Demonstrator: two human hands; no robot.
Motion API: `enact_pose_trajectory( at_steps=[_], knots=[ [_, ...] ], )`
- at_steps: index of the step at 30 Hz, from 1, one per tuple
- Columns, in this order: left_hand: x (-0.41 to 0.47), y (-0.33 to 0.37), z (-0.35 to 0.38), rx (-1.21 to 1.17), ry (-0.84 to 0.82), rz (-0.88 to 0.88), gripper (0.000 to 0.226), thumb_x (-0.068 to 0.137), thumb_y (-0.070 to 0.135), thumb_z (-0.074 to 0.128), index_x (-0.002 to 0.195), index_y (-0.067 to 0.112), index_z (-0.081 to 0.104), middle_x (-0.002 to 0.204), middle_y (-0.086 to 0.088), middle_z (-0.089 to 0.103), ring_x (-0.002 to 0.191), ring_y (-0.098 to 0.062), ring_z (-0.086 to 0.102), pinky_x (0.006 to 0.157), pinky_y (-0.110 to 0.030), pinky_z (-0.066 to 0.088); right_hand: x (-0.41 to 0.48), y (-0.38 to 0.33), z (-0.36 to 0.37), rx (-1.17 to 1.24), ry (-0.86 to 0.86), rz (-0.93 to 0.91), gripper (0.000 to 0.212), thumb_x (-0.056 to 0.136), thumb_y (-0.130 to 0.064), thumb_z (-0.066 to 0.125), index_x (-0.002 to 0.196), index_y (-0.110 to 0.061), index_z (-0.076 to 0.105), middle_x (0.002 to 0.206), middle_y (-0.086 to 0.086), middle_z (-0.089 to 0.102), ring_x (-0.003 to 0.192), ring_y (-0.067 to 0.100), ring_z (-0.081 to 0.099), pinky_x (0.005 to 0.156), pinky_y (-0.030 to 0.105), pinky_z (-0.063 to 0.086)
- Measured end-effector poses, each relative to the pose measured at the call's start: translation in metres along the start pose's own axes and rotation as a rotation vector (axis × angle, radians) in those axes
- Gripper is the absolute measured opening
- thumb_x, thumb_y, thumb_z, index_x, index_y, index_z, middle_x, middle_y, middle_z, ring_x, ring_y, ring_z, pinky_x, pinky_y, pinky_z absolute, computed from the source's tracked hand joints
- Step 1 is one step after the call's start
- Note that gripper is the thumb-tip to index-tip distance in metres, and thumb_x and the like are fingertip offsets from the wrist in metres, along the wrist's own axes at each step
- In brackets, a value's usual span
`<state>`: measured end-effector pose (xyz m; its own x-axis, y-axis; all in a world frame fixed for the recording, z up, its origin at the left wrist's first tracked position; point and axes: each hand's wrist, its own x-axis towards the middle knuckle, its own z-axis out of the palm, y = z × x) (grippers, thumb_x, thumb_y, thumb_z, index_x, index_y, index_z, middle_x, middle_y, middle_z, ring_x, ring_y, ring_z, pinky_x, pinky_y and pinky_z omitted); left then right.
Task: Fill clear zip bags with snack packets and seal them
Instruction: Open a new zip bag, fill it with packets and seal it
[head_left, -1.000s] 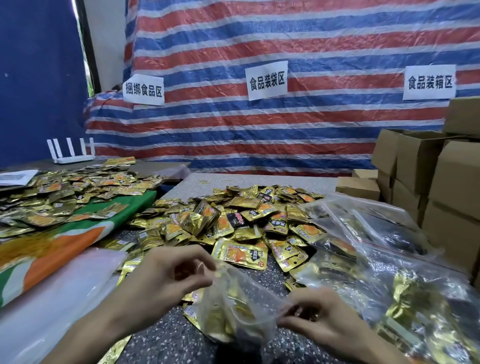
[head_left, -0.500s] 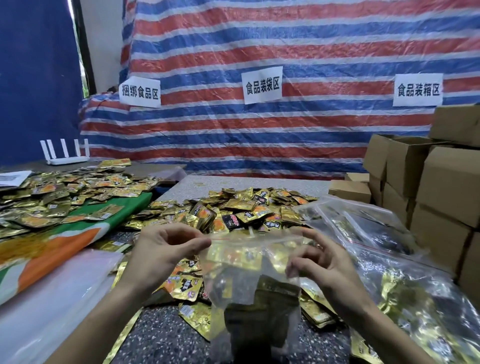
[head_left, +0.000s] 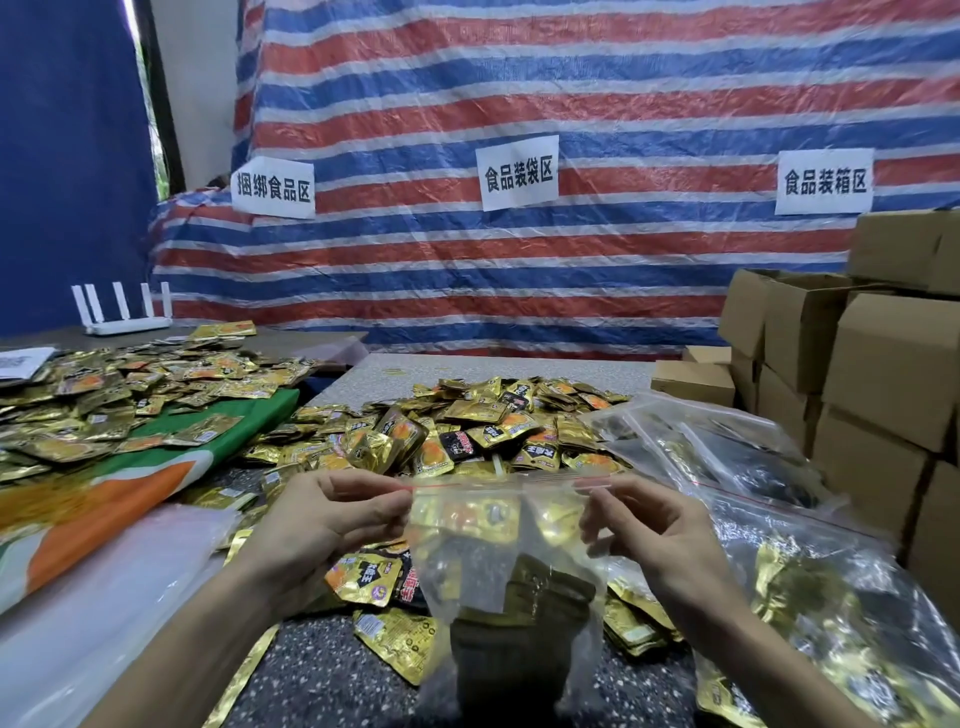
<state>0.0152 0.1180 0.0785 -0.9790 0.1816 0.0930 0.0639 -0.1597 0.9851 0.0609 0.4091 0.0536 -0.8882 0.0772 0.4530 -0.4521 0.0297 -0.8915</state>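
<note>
Striped tarp (head_left: 519, 291): hangs behind the packet heap, which we take as our landmark.
Tabletop (head_left: 322, 680): speckled; it carries the heap, with a bare patch on the heap's near side.
Cardboard boxes (head_left: 883, 374): stacked to the right of the heap.
Packet heap (head_left: 467, 426): loose gold snack packets, spread wide.
Filled bags (head_left: 789, 530): clear bags of packets lying right of the heap, between it and the boxes.
Zip bag (head_left: 498, 566): held up on the heap's near side, with packets showing through it. We cannot tell whether its bottom touches the tabletop.
Left grip (head_left: 322, 525): thumb and fingers pinch the bag's top left corner.
Right grip (head_left: 660, 530): pinches the top right corner.
Zip strip (head_left: 498, 480): a red line running straight between the two grips. We cannot tell whether it is pressed closed.
Change: a second ago the bag slumped low at the heap's near edge, both grips bunched at its mouth. Now it is lifted and the mouth is pulled taut.
Meaning: we judge filling done for this bag and sealing in hand. The next move calls for a firm pinch run along the strip. A packet corner caught in the track could spoil the seal.
</note>
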Motion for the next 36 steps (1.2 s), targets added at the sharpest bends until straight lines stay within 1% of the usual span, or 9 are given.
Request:
enact_pose_trajectory(
  at_steps=[5,12,16,20,22,26,30,33,36],
  knots=[
    [-0.003,0.002,0.000,0.165,0.020,0.033,0.016,0.064,0.008,0.078,0.079,0.003,0.079,0.079,-0.022,0.074,0.064,-0.021,0.070,0.059,-0.023,0.057,0.000,-0.002,-0.001,0.000,0.022,-0.004,0.018,0.082,-0.022,0.067,0.090,-0.010,0.078,0.083,0.017,0.073,0.076,0.026,0.069,0.064,0.029,0.058],
    [-0.010,0.009,0.007,0.440,0.044,0.247,0.003,0.077,0.011,0.077,0.076,0.008,0.078,0.070,-0.006,0.072,0.059,-0.006,0.062,0.055,-0.016,0.048,0.000,-0.007,-0.001,-0.127,0.016,-0.072,0.022,0.081,-0.029,0.066,0.088,-0.010,0.075,0.080,0.010,0.072,0.072,0.018,0.067,0.062,0.022,0.054],
    [-0.012,0.007,0.014,0.513,0.030,0.317,0.010,0.084,0.006,0.074,0.075,0.011,0.074,0.070,-0.002,0.069,0.062,-0.005,0.059,0.055,-0.015,0.045,-0.001,-0.004,0.001,-0.150,0.044,-0.099,0.025,0.079,-0.034,0.064,0.085,-0.011,0.071,0.079,0.009,0.070,0.072,0.015,0.063,0.064,0.021,0.051],
    [-0.013,0.006,0.018,0.532,0.047,0.366,0.011,0.086,0.006,0.073,0.077,0.012,0.073,0.072,-0.004,0.068,0.064,-0.007,0.060,0.056,-0.017,0.046,0.000,-0.008,0.002,-0.141,0.096,-0.032,0.023,0.082,-0.038,0.067,0.082,-0.016,0.073,0.081,0.007,0.071,0.076,0.013,0.065,0.072,0.032,0.051],
    [-0.016,0.006,0.020,0.530,0.037,0.389,0.010,0.085,0.007,0.073,0.078,0.014,0.073,0.075,-0.005,0.070,0.066,-0.010,0.063,0.057,-0.019,0.049,0.000,-0.016,0.003,-0.234,0.104,-0.036,0.027,0.082,-0.052,0.070,0.091,-0.027,0.073,0.089,-0.005,0.073,0.085,0.006,0.066,0.077,0.038,0.053],
    [-0.019,0.008,0.027,0.545,0.031,0.423,0.008,0.084,0.010,0.075,0.079,0.016,0.073,0.081,-0.005,0.072,0.075,-0.020,0.068,0.067,-0.034,0.055,0.007,-0.046,0.026,-0.719,-0.079,-0.277,0.061,0.076,-0.069,0.054,0.125,-0.033,0.061,0.119,-0.021,0.060,0.111,-0.008,0.051,0.092,0.022,0.042],
    [-0.021,0.008,0.037,0.614,0.026,0.495,0.014,0.084,0.010,0.075,0.077,0.021,0.072,0.076,-0.001,0.071,0.071,-0.018,0.066,0.064,-0.031,0.053,0.022,-0.066,0.064,-1.042,-0.360,-0.450,0.035,0.089,-0.050,0.063,0.119,-0.032,0.066,0.117,-0.017,0.062,0.113,0.004,0.052,0.097,0.032,0.043],
    [-0.024,0.008,0.038,0.650,0.041,0.528,0.015,0.085,0.011,0.076,0.078,0.024,0.072,0.075,0.003,0.070,0.071,-0.015,0.066,0.063,-0.026,0.052,0.030,-0.072,0.074,-1.028,-0.451,-0.419,0.017,0.092,-0.043,0.063,0.100,-0.030,0.071,0.100,-0.016,0.068,0.095,0.005,0.060,0.083,0.036,0.052],
    [-0.026,0.009,0.037,0.641,0.049,0.525,0.013,0.084,0.012,0.077,0.078,0.023,0.072,0.076,0.004,0.071,0.073,-0.016,0.066,0.067,-0.034,0.053,0.033,-0.073,0.073,-0.970,-0.489,-0.371,0.015,0.091,-0.039,0.067,0.092,-0.026,0.074,0.085,-0.017,0.068,0.082,0.002,0.061,0.073,0.036,0.055]
  ],
)
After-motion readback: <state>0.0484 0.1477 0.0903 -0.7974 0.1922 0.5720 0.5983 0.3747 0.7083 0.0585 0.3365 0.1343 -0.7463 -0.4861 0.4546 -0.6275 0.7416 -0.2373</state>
